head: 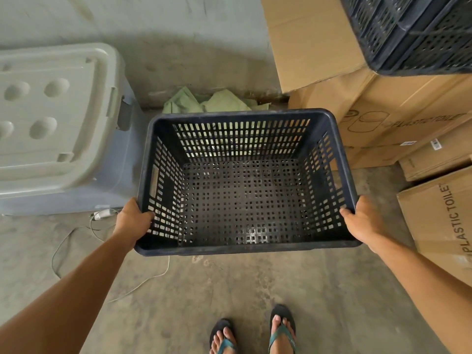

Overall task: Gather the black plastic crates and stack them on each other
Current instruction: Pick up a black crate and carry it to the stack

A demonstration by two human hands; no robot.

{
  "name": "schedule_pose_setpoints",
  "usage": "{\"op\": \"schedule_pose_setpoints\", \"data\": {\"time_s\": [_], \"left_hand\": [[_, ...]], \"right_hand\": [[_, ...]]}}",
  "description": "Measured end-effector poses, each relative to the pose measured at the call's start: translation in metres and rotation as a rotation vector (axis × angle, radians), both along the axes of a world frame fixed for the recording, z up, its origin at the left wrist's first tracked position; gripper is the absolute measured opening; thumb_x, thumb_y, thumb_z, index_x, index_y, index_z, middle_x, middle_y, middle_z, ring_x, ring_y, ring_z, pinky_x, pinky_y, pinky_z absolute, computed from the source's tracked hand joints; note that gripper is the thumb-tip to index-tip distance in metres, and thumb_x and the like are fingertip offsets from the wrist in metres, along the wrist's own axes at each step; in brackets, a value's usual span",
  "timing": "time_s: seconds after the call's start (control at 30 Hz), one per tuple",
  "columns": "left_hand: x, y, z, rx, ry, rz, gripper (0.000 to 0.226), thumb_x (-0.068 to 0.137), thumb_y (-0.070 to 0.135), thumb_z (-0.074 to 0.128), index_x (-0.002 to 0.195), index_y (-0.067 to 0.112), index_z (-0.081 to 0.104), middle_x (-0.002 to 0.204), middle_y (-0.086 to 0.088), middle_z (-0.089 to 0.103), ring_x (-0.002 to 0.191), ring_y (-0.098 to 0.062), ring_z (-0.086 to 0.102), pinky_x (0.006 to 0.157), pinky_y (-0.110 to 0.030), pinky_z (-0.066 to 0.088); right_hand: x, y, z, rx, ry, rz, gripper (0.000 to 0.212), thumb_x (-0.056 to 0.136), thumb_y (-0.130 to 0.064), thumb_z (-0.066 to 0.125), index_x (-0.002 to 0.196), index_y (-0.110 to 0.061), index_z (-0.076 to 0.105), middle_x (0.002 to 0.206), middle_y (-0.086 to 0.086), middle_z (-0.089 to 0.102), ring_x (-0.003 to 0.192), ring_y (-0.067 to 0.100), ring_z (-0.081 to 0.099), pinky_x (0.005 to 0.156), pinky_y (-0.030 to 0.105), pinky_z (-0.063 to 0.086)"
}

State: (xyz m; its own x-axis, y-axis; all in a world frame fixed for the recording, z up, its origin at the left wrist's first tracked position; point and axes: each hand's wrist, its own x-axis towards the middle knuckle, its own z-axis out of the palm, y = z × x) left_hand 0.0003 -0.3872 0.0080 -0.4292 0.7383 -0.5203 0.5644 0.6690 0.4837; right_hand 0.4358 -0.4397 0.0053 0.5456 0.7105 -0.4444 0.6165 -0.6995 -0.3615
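Note:
An empty black plastic crate point(245, 198) with perforated walls and floor is held upright above the concrete floor in the middle of the view. My left hand point(131, 221) grips its left rim near the front corner, fingers curled inside. On the opposite side, my right hand point(362, 221) grips the right rim near the front corner. More black crates point(413, 34) sit at the top right on cardboard boxes, partly cut off by the frame edge.
A grey lidded plastic bin point(56, 129) stands at the left. Cardboard boxes point(383, 118) are piled along the right. Green cloth point(212, 102) lies behind the held crate by the wall. A white cable point(102, 215) trails on the floor. My sandalled feet point(252, 333) are below.

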Motion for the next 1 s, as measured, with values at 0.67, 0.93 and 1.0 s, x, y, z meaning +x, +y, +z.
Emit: {"op": "schedule_pose_setpoints", "data": {"time_s": [0.67,0.93,1.0], "left_hand": [[0.004,0.054,-0.002,0.291,0.326,-0.518,0.09,0.086,0.035,0.062,0.151,0.011,0.005,0.151,-0.015,0.031,0.131,-0.037,0.045,0.098,-0.056,0.046],[0.006,0.05,-0.008,0.185,0.454,-0.56,0.103,0.081,0.046,0.065,0.152,0.011,-0.002,0.158,-0.01,0.018,0.13,-0.039,0.046,0.098,-0.058,0.045],[0.003,0.051,-0.001,0.063,0.486,-0.607,0.113,0.076,0.053,0.066,0.152,0.012,-0.008,0.16,-0.01,0.013,0.139,-0.035,0.035,0.107,-0.06,0.035]], "right_hand": [[0.007,0.063,0.01,0.18,-0.18,0.352,0.081,0.092,-0.042,0.048,0.153,-0.009,0.007,0.16,0.016,0.013,0.143,0.038,0.025,0.112,0.052,0.028],[-0.001,0.06,0.001,0.084,-0.372,0.412,0.095,0.086,-0.048,0.058,0.151,0.0,0.01,0.143,0.031,0.039,0.118,0.046,0.052,0.088,0.047,0.047],[0.003,0.058,0.003,0.006,-0.377,0.448,0.1,0.082,-0.051,0.061,0.15,0.002,0.009,0.141,0.032,0.042,0.112,0.045,0.056,0.084,0.047,0.05]]}}
